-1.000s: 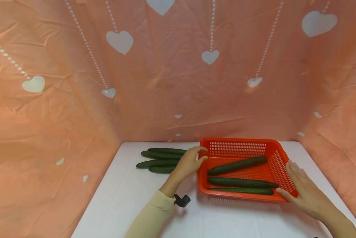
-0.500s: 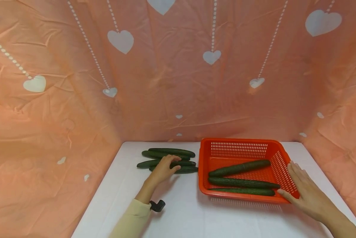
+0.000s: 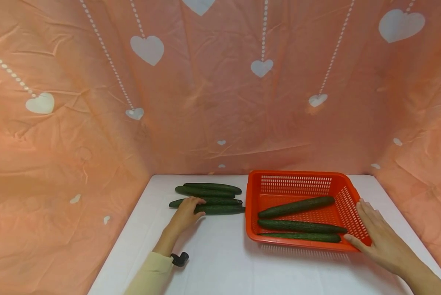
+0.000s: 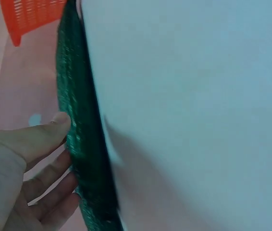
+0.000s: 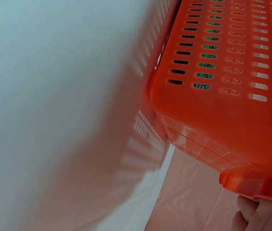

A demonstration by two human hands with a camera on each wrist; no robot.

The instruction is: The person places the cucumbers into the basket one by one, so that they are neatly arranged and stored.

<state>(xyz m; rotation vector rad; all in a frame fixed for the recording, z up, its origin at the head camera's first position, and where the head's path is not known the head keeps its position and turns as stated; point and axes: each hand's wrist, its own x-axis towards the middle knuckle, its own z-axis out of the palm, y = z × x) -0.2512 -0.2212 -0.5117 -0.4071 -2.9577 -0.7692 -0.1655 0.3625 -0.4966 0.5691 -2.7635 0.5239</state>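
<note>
The left hand (image 3: pixel 183 215) is placed over the foremost cucumber (image 3: pixel 220 209); whether the grip is closed around it cannot be told. The cucumber is long, slender and dark green, with ridged, glossy skin. It is positioned left of the basket (image 3: pixel 251 205), its right end at the basket's left wall. The basket's right wall is touched by the right hand (image 3: pixel 383 241), fingers extended. Compared with one second earlier, the left hand has been shifted leftward from the basket's left rim; the right hand's position is unchanged.
</note>
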